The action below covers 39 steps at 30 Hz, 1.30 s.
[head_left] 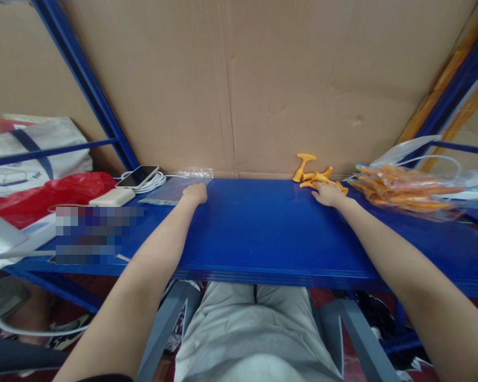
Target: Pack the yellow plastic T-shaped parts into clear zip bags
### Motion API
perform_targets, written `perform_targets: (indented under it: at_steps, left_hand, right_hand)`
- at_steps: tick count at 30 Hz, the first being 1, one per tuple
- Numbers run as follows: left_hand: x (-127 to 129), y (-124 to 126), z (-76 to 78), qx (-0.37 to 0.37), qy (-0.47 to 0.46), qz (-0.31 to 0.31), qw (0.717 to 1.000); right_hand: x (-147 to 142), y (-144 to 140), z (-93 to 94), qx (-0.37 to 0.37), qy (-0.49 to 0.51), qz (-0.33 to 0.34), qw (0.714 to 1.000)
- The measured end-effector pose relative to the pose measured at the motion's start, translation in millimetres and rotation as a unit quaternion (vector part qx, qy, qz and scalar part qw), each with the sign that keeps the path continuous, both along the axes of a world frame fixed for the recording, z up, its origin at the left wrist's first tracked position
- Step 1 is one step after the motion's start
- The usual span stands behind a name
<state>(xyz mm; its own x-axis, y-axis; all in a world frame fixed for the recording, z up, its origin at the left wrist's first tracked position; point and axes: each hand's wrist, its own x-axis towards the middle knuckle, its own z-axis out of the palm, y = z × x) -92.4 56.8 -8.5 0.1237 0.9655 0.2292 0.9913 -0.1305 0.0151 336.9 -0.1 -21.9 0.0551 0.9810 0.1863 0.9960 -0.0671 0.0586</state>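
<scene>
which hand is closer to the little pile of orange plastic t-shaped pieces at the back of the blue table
Right. The right hand touches the loose orange plastic T-shaped pieces by the cardboard wall. The left hand is far to their left, on a clear plastic bag.

Light: even and soft, no hard shadows cast.
Glare: faint sheen seen on the blue shelf (pixel 263 228).
Edges: strongly bent toward 3 and 9 o'clock.
Blur: a pixelated patch at 9 o'clock.
</scene>
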Motion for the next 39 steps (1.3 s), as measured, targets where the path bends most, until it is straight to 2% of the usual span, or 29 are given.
perform_targets:
  at_steps: [3,7,10,15,20,25,28,32,39]
  left_hand:
    - [9,-7,7.5,-0.054,0.067,0.044,0.995]
    - [18,-14,14.1,-0.080,0.127,-0.024,0.988]
    - [22,-18,15.4,-0.071,0.103,-0.093,0.988]
    - [34,-27,17.5,-0.082,0.075,-0.165,0.980]
    - [51,-36,15.3,-0.118,-0.006,-0.249,0.961]
    - [66,-41,10.1,-0.119,-0.065,-0.311,0.941]
    - [74,-45,9.2,-0.093,-0.063,-0.337,0.935]
    - [85,-51,7.6,-0.020,-0.012,-0.380,0.925]
    - [105,-64,-1.1,0.046,0.012,-0.512,0.858]
  right_hand:
    - [2,2,-0.7,0.006,-0.003,0.003,1.000]
    - [3,3,-1.7,0.003,-0.003,-0.005,1.000]
    - [1,1,-0.7,0.001,0.003,-0.007,1.000]
    - [-1,-1,1.1,-0.002,-0.005,-0.007,1.000]
    - [0,-1,1.3,0.003,-0.010,0.001,1.000]
    - [-3,-3,2.9,-0.004,-0.007,-0.002,1.000]
    - [-4,-4,3.7,-0.002,0.005,-0.003,1.000]
    - [-3,-4,3.1,-0.002,0.004,-0.004,1.000]
    - [-2,-2,1.4,0.007,-0.013,-0.002,1.000]
